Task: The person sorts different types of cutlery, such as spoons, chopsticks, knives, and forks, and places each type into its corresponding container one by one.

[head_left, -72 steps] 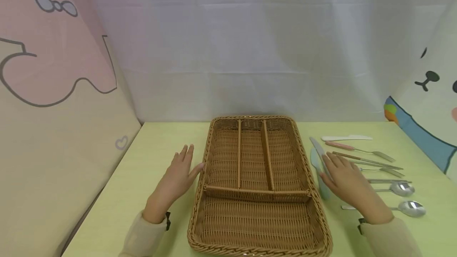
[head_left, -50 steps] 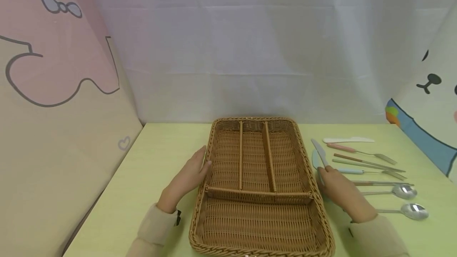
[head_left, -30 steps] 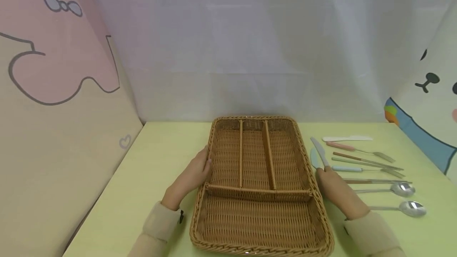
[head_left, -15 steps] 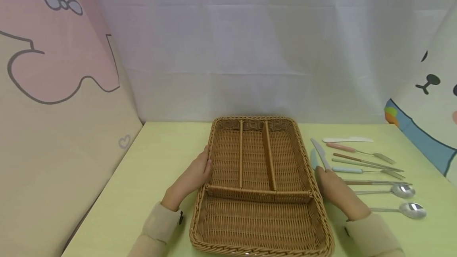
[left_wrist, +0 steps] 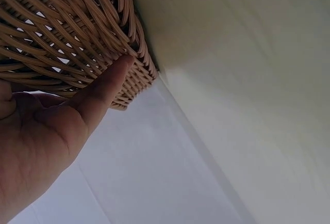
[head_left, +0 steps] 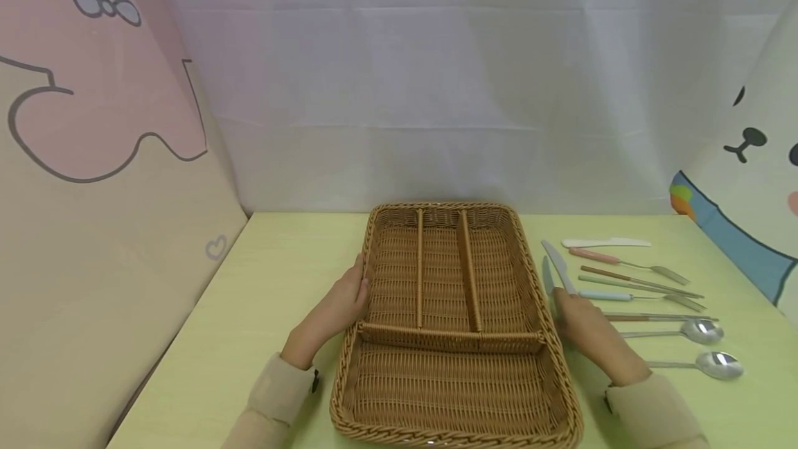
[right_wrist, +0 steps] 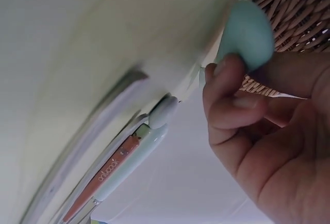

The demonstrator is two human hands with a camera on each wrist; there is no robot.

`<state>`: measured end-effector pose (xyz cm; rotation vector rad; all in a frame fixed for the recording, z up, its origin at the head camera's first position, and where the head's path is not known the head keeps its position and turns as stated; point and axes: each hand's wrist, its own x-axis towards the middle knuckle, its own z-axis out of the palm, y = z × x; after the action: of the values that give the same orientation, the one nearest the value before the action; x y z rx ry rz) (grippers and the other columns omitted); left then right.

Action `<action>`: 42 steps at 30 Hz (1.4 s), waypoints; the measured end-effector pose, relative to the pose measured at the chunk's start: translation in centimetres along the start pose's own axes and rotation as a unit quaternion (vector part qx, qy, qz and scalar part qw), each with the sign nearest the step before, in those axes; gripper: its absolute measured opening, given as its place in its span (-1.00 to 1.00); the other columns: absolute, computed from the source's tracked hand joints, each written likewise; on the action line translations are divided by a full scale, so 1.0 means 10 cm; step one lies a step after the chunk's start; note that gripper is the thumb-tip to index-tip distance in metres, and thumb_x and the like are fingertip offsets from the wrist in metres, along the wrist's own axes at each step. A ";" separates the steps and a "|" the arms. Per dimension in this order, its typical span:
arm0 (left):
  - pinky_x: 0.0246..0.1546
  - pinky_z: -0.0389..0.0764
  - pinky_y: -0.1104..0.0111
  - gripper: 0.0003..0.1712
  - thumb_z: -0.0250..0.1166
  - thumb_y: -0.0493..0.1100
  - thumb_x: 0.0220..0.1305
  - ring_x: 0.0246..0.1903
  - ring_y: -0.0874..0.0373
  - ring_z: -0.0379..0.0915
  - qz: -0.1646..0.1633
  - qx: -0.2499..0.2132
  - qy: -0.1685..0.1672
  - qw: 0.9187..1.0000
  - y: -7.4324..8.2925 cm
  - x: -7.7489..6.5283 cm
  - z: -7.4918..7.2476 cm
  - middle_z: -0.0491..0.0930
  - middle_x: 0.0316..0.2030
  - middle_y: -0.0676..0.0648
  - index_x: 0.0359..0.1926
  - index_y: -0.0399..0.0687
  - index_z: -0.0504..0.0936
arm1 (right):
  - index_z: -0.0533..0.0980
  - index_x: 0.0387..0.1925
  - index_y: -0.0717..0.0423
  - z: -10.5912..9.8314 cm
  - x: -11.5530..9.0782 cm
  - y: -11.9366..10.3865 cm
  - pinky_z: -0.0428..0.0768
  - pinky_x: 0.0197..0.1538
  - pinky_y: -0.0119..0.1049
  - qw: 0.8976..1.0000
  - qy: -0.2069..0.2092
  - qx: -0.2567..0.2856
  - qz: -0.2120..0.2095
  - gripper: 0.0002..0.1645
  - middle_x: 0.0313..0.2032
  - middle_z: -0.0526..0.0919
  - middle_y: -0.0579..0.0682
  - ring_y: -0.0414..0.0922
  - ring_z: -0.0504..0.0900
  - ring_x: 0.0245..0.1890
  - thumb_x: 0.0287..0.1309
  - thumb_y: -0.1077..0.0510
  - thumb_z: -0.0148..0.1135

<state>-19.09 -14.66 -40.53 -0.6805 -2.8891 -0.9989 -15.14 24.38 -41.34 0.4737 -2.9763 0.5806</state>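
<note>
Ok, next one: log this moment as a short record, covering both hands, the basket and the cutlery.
Left hand: touching the left outer side of the wicker basket
Right hand: pinching a mint-green knife
Compartments: three at the far end, one wide one nearest the person
Other knives: white knife; grey-white knife, partly hidden
Forks: pink-handled fork; blue-handled fork
Also right of the basket: chopsticks, two spoons
Table: pale yellow

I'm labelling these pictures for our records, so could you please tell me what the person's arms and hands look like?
The left hand and right hand are bare, with no gloves. The left sleeve and right sleeve are long, plain and beige. Small dark pieces show at the ends of both sleeves, too small to identify.
</note>
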 end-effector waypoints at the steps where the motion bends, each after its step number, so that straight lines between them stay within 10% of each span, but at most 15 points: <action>1: 0.18 0.25 -0.08 -0.38 -0.19 -0.28 0.40 0.23 -0.31 0.01 -0.002 0.000 -0.001 1.000 0.00 0.00 0.00 0.05 0.24 -0.58 0.30 -0.57 -0.21 | 0.31 -0.22 0.55 0.00 0.00 0.00 0.49 -0.72 -0.29 1.000 0.006 -0.003 -0.001 -0.68 -0.57 0.50 0.26 -0.06 0.45 -0.66 -0.10 0.49 0.11; 27: 0.16 0.30 -0.06 -0.39 -0.21 -0.28 0.41 0.20 -0.29 0.10 0.001 0.004 0.006 1.000 -0.03 0.00 0.03 0.13 0.21 -0.57 0.29 -0.58 -0.21 | 0.25 -0.03 0.69 -0.42 0.15 -0.31 0.57 -0.56 -0.11 0.993 0.097 -0.062 -0.037 -0.47 -0.46 0.49 0.39 0.05 0.46 -0.57 -0.07 0.48 0.17; 42: 0.16 0.31 -0.06 -0.39 -0.20 -0.28 0.40 0.20 -0.27 0.11 0.000 0.001 0.005 1.000 -0.01 -0.01 0.03 0.13 0.21 -0.57 0.30 -0.56 -0.21 | 0.26 0.01 0.62 -0.41 0.36 -0.63 0.44 -0.61 -0.25 0.996 0.029 -0.051 -0.062 -0.43 -0.43 0.51 0.33 -0.06 0.40 -0.58 -0.15 0.57 0.14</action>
<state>-19.03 -14.61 -40.82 -0.6722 -2.8816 -0.9956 -16.56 19.29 -34.87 0.6147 -2.8789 0.4208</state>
